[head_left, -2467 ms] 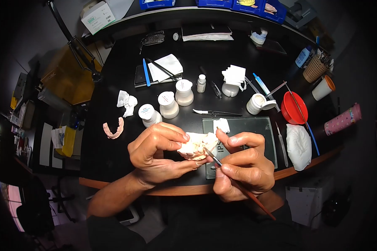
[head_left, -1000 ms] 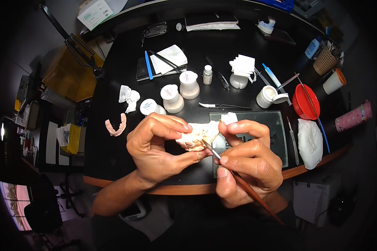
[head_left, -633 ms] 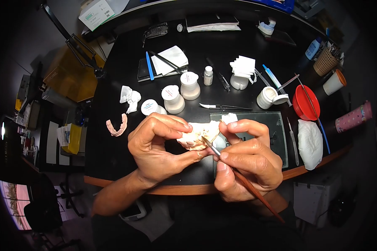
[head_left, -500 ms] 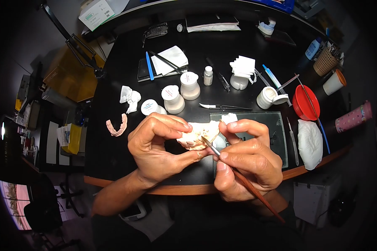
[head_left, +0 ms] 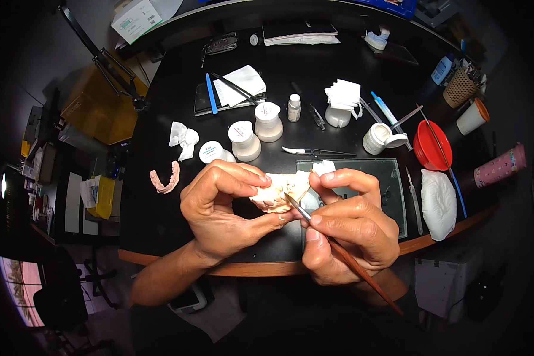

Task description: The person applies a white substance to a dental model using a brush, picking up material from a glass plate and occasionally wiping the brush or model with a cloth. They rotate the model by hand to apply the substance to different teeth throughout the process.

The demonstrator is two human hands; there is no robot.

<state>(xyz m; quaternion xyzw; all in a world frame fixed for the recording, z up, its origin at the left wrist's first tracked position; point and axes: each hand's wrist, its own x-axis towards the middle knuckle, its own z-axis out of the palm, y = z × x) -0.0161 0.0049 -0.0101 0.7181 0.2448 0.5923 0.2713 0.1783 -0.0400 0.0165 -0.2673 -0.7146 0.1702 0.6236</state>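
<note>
The dental model sits between the hands, left pinching it, right pinching the brush.

We tag dental model rough, chalky; brush handle glossy, wood-like; ferrule shiny metal. We mark slab smooth, glassy; bowl glossy plastic; desk edge wood-look; white bundle wrinkled, matt.

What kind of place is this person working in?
Probably a dental workshop: the left hand holds a cast of teeth, the right hand a fine brush, and a pink horseshoe-shaped dental model lies nearby.
</note>
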